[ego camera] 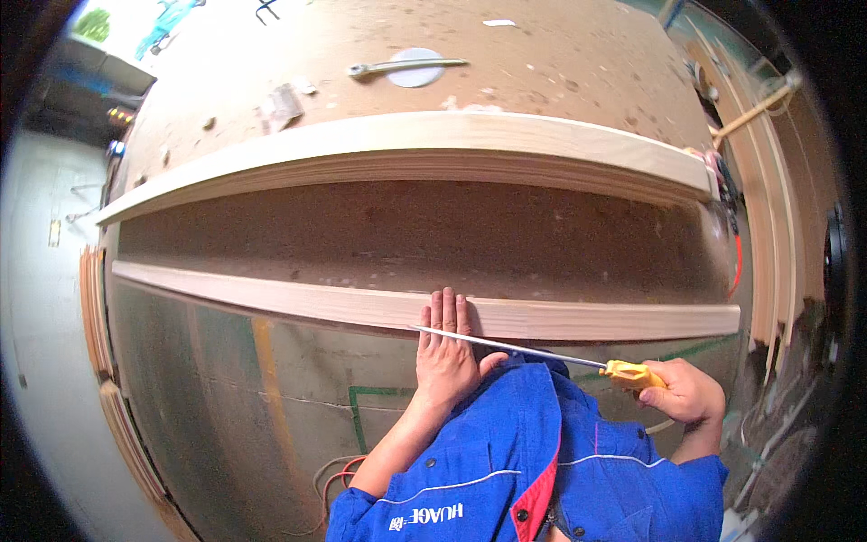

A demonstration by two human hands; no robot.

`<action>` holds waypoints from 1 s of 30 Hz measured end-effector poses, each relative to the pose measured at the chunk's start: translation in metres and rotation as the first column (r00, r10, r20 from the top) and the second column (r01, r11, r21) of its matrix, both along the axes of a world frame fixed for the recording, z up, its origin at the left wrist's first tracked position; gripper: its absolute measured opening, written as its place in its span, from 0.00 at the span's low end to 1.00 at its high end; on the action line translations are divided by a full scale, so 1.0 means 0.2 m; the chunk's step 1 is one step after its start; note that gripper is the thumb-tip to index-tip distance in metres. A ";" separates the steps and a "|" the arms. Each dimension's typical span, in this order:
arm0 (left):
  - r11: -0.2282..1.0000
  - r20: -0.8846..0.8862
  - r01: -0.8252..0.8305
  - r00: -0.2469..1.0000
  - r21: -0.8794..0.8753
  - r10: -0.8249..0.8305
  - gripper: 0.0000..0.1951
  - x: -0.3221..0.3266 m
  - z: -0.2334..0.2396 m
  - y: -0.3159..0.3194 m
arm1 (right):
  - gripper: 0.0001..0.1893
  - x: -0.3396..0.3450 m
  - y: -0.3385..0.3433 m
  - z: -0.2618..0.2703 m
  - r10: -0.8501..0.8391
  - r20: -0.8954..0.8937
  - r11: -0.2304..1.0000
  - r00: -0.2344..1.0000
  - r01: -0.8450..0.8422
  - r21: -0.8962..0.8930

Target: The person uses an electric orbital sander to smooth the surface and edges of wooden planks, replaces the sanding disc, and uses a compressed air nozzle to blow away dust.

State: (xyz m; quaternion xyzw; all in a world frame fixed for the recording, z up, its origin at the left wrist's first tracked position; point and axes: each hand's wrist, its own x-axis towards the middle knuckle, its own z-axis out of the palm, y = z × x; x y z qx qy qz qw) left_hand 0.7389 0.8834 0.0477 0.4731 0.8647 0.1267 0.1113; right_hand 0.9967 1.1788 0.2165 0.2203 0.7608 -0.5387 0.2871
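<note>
My left hand (446, 349) lies flat on a long pale wooden strip (576, 320) at the near edge of the workbench, fingers pointing across it. In my right hand (684, 389) is the yellow handle of a handsaw (528, 352), at the right of my body. Its long narrow blade slants left, and the tip overlaps my left fingers in the view; whether it touches them I cannot tell. Beyond the strip, a thicker pale wooden board (406, 132) runs roughly parallel across the bench.
A metal ratchet wrench (372, 68) lies over a white disc (414, 78) on the workbench (542, 40). Stacked timber (752, 169) stands at the right, with more wooden strips (98, 305) at the left. A red cord (328, 488) lies on the floor.
</note>
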 end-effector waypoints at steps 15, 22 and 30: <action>0.967 -0.063 0.253 0.965 -0.024 -0.254 0.55 0.04 -0.03 0.14 | 0.30 0.77 -0.09 -0.05 -0.507 0.117 0.832 0.854 0.520 -0.191; 0.998 -0.156 -0.021 0.988 -0.055 0.012 0.50 -0.33 -0.02 -0.23 | 0.41 0.63 -0.09 -0.11 -0.509 0.156 0.767 0.846 0.529 -0.364; 0.992 -0.201 -0.054 0.979 -0.113 0.031 0.49 -0.79 0.04 -0.57 | 0.37 0.28 -0.21 -0.10 -0.494 0.168 0.779 0.853 0.520 -0.349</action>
